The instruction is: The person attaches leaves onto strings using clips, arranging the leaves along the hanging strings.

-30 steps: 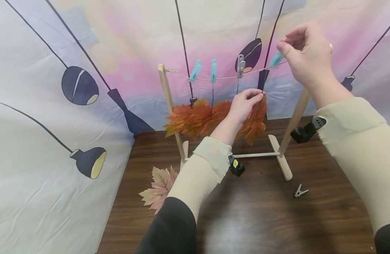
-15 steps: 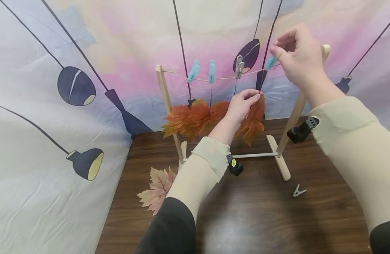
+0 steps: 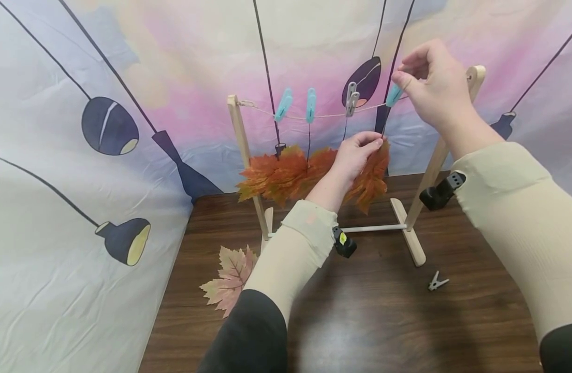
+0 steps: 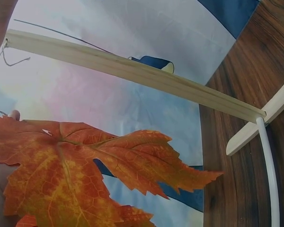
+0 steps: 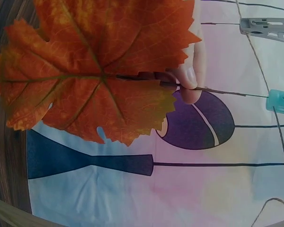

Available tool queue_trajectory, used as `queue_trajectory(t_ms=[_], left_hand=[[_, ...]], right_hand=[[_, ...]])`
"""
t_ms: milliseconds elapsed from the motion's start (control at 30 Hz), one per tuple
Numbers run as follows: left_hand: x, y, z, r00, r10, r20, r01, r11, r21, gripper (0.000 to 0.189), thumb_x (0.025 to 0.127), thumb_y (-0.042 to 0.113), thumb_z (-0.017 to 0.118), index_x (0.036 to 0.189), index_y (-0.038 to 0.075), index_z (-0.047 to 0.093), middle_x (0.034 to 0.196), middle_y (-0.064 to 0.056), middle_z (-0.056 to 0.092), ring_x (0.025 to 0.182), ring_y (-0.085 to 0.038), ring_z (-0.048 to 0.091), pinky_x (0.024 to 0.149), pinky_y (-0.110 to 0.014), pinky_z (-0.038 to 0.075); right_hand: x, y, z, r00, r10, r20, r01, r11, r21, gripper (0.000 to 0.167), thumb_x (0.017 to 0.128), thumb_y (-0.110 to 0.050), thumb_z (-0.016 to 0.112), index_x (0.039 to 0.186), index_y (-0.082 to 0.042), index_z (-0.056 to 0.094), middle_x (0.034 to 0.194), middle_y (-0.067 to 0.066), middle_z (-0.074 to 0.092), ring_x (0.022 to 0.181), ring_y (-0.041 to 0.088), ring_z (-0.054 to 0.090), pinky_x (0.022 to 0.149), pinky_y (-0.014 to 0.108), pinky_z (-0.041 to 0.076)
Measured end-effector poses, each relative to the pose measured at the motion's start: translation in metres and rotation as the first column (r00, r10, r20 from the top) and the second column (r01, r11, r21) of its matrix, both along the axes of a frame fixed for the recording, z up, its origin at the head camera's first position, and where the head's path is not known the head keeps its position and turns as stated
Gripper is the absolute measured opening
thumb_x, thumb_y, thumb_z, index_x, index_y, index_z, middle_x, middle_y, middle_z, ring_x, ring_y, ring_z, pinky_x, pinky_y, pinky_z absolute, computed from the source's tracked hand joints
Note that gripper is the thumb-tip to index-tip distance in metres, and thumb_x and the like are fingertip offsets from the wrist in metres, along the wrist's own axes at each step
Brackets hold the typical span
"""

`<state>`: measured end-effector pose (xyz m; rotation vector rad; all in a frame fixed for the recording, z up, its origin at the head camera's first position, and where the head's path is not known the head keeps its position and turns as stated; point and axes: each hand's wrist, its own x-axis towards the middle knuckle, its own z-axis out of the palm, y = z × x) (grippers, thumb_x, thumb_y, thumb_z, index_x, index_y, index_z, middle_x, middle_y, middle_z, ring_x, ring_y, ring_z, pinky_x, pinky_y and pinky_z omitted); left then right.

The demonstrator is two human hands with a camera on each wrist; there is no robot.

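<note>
In the head view my left hand point(image 3: 355, 159) pinches the thin stem of an orange maple leaf point(image 3: 372, 173) between thumb and fingertips. My right hand point(image 3: 437, 85) is higher up, pinching the top of a teal clothespin point(image 3: 394, 95) at the string. The right wrist view shows the stem point(image 5: 227, 91) running from the left fingertips to that clothespin's jaws, at the twine point(image 5: 258, 61). More orange leaves point(image 3: 286, 173) hang to the left below two teal clothespins point(image 3: 311, 105) and a grey clothespin point(image 3: 352, 99).
A wooden stand point(image 3: 243, 140) carries the string between two posts, with a white crossbar point(image 3: 374, 228) low down. On the brown table lie a pale pink leaf point(image 3: 231, 277), partly behind the left arm, and a grey clothespin point(image 3: 438, 281). A painted cloth backdrop point(image 3: 197, 52) stands behind.
My right hand has shifted slightly left and down with the teal clothespin, and the right post's top now shows. The left hand keeps its pinch on the leaf stem.
</note>
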<state>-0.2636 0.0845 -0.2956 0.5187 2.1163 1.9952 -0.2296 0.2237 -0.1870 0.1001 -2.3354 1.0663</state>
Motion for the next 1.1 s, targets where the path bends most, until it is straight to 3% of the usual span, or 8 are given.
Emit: queue_trajectory(t_ms=[333, 567, 767, 900, 1100], left_hand=[[0.0, -0.001, 0.0, 1.0, 0.0, 0.005, 0.0, 1.0, 0.011, 0.021, 0.092, 0.014, 0.06, 0.11, 0.004, 0.067, 0.104, -0.003, 0.064, 0.091, -0.006, 0.056, 0.078, -0.013, 0.045], [0.001, -0.003, -0.001, 1.0, 0.027, -0.008, -0.027, 1.0, 0.002, 0.02, 0.092, 0.014, 0.06, 0.108, 0.003, 0.067, 0.099, -0.002, 0.065, 0.085, -0.005, 0.055, 0.073, -0.014, 0.045], [0.003, -0.004, -0.009, 1.0, 0.022, 0.002, -0.022, 0.998, 0.057, 0.022, 0.095, 0.017, 0.056, 0.11, 0.004, 0.065, 0.094, -0.005, 0.063, 0.077, -0.008, 0.056, 0.071, -0.02, 0.048], [0.005, -0.006, -0.014, 0.999, 0.022, -0.023, -0.02, 0.997, 0.076, 0.025, 0.096, 0.02, 0.054, 0.114, 0.005, 0.064, 0.101, -0.004, 0.064, 0.085, -0.007, 0.058, 0.078, -0.018, 0.048], [0.012, -0.013, -0.022, 0.996, 0.072, -0.057, -0.068, 0.994, 0.082, 0.026, 0.096, 0.023, 0.054, 0.115, 0.007, 0.062, 0.105, -0.003, 0.065, 0.096, -0.009, 0.06, 0.084, -0.02, 0.047]], right_hand=[[-0.001, -0.001, -0.002, 1.0, 0.027, 0.012, -0.027, 0.999, 0.041, 0.029, 0.091, -0.027, 0.06, 0.116, -0.014, 0.052, 0.098, -0.012, 0.053, 0.096, 0.005, 0.054, 0.087, 0.02, 0.041], [0.0, -0.001, -0.003, 0.996, 0.046, 0.072, -0.05, 0.997, 0.053, 0.042, 0.093, -0.031, 0.056, 0.13, -0.012, 0.046, 0.119, 0.002, 0.056, 0.109, 0.011, 0.053, 0.097, 0.025, 0.039], [0.0, 0.001, -0.004, 0.99, 0.073, 0.121, -0.081, 0.995, 0.062, 0.05, 0.095, -0.032, 0.052, 0.14, -0.015, 0.038, 0.132, 0.006, 0.053, 0.121, 0.017, 0.048, 0.103, 0.029, 0.033], [0.0, 0.004, -0.005, 0.989, 0.067, 0.134, -0.075, 0.996, 0.057, 0.052, 0.095, -0.033, 0.053, 0.141, -0.017, 0.036, 0.136, 0.005, 0.05, 0.124, 0.017, 0.047, 0.104, 0.03, 0.033], [0.0, 0.009, -0.006, 0.991, 0.062, 0.116, -0.06, 0.998, -0.017, 0.055, 0.092, -0.032, 0.057, 0.141, -0.018, 0.037, 0.139, 0.0, 0.048, 0.125, 0.014, 0.046, 0.103, 0.028, 0.034]])
